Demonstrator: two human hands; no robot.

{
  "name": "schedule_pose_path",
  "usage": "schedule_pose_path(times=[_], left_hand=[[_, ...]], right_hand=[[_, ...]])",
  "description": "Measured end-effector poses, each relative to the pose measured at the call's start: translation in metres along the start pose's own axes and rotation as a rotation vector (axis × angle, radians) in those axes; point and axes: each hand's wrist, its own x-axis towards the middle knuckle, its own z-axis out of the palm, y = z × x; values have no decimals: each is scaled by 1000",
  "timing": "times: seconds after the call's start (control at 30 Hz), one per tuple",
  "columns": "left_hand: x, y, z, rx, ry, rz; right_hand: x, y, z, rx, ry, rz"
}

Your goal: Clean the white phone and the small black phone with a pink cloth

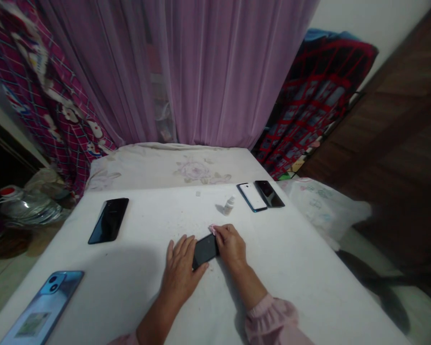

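A small dark smartphone [205, 250] lies at a slant on the white tabletop, in the middle near the front. My left hand [181, 268] grips its left end, with the thumb along the near edge and the fingers at the far side. At the phone's upper right corner, my right hand [232, 244] is closed in a pinch on a small pinkish-white wad [212, 229], perhaps tissue or cloth; its exact kind is unclear. Just beyond the right hand stands a small white bottle [229, 205], upright. Tiny crumbs are scattered around the phone.
A black phone [108, 220] lies at left, and a blue-backed phone [43, 306] nearer me. At right lie a white-and-blue phone [252, 197] and a dark phone [269, 193]. A small whitish square [198, 193] sits farther back. Purple curtains [215, 72] hang behind the table.
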Motion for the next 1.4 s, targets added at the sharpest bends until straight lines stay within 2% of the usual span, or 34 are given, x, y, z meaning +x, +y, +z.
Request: schedule_pose_path(times=[0.1,0.23,0.4,0.53,0.67,0.8,1.03,1.1,1.23,1.4], left_hand=[[0,1,-1,0,22,4],[0,-1,0,-3,17,7],[-1,-4,1,-5,0,19],[-1,-2,-3,-3,-27,23],[-2,-2,-7,-12,-81,61],[-3,-1,-6,3,-82,60],[-4,4,-9,35,-77,41],[-5,5,-10,37,-81,35],[-7,6,-11,26,-73,52],[-8,4,-12,9,-83,63]], right_hand=[[-5,2,-2,21,-15,-8],[-29,8,-14,69,-15,24],[-51,15,-30,276,16,34],[-48,29,-34,485,188,136],[-40,42,-33,623,162,204],[-36,36,-29,567,177,149],[-41,7,-28,367,169,-126],[-43,9,-31,368,215,-102],[-45,20,-33,414,295,52],[-42,28,-27,350,180,101]])
